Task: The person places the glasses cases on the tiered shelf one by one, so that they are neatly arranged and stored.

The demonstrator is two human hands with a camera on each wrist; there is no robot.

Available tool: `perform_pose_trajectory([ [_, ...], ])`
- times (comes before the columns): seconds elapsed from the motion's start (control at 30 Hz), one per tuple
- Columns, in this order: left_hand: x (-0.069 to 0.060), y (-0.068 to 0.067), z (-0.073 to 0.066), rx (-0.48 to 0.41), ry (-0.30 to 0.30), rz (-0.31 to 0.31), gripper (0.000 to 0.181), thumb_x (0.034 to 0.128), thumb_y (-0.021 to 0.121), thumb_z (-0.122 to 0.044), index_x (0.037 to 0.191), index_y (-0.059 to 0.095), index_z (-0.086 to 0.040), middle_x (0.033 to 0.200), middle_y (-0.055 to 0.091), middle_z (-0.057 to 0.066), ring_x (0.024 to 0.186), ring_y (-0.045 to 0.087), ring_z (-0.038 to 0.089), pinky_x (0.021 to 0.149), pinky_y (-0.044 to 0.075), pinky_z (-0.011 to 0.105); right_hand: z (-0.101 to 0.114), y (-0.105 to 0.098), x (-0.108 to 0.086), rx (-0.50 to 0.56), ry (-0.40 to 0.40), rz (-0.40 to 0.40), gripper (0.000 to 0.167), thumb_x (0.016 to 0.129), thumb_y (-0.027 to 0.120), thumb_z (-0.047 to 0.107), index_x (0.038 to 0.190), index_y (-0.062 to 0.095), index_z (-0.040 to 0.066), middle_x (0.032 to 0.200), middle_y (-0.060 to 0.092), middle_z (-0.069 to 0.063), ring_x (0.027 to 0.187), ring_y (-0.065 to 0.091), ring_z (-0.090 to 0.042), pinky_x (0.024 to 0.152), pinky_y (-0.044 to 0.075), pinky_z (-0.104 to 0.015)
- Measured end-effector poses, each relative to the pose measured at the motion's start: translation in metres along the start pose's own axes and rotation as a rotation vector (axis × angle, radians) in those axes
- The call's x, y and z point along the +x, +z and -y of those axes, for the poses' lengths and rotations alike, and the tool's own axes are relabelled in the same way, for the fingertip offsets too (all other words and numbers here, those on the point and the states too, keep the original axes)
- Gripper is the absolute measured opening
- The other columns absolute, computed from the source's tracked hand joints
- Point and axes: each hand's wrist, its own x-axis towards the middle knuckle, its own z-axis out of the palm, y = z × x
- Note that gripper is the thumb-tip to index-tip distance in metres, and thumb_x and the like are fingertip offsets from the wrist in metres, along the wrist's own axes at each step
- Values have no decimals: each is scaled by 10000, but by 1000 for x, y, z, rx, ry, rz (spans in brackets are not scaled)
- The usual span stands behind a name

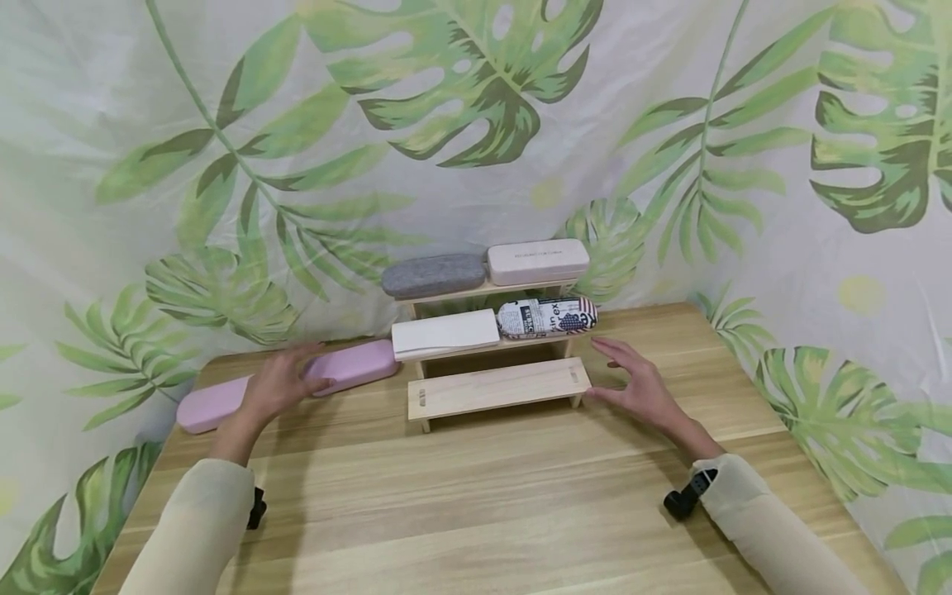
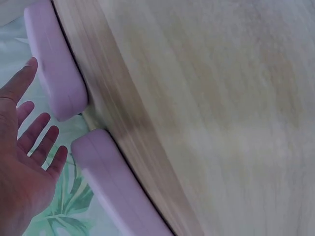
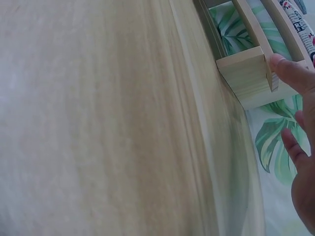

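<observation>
Loosely spread and holding nothing, the left hand (image 1: 278, 384) and the right hand (image 1: 641, 390) are set wide apart above the wooden table (image 1: 476, 504), thumbs well away from the fingers. Nearest the head camera are 2 pale sleeves (image 1: 197, 512), with a black wrist device (image 1: 687, 496) by each cuff. Farther on, the left hand is at the gap between 2 pink cases lying end to end along the table's back left edge, the left pink case (image 1: 211, 405) and the right pink case (image 1: 364, 365). The left thumb tip overlaps the right pink case; whether it touches is unclear. The right thumb is at the right end of the lowest tier of a 3-tier wooden stand (image 1: 494, 388), contact again uncertain. On the stand's middle tier, a white case (image 1: 446, 333) lies left of a case printed with lettering and flags (image 1: 549, 318). Higher and farther back, the top tier carries a gray case (image 1: 434, 275) at left and a cream case (image 1: 539, 261) at right. Behind hangs a white cloth (image 1: 669, 74) printed with green leaves.
</observation>
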Motion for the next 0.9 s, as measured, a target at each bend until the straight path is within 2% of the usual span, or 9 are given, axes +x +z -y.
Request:
perform_pose_trajectory([
  [0.3,6,9,5,2,-23,42,663,928,825,-341,1470,603,-31,1493,559,296,1334,525,558,984,457,734,7,-3,3,-59,-26,-3,934,642,1000,12,1468,570,-55,1529,554,-209,1372,558,-297,984,567,-346],
  [0.43,8,11,6,-4,-9,45,685,906,848,-342,1457,610,-10,1465,578,307,1319,539,557,998,454,723,6,-4,3,-79,-39,-7,978,633,1010,38,1499,558,-17,1548,544,-195,1399,538,-308,1047,490,-205],
  [0.53,9,11,6,-22,-13,60,724,892,861,-344,1466,595,9,1464,570,323,1324,534,559,1011,447,720,4,-4,4,-93,-60,-9,988,635,1013,54,1508,554,-4,1560,535,-189,1419,518,-336,1098,416,-156],
  [0.77,9,14,3,-36,-35,84,773,885,859,-366,1504,564,-10,1473,557,331,1322,536,552,986,457,721,2,-4,5,-146,-156,-11,987,638,1013,76,1504,550,-27,1553,536,-209,1424,504,-358,1234,305,-255],
  [0.9,9,14,2,-24,-34,82,781,882,859,-378,1507,563,-14,1465,563,331,1309,545,556,964,468,718,4,-4,6,-165,-186,-9,985,633,1010,64,1496,548,-45,1545,536,-225,1409,510,-375,1247,294,-278],
])
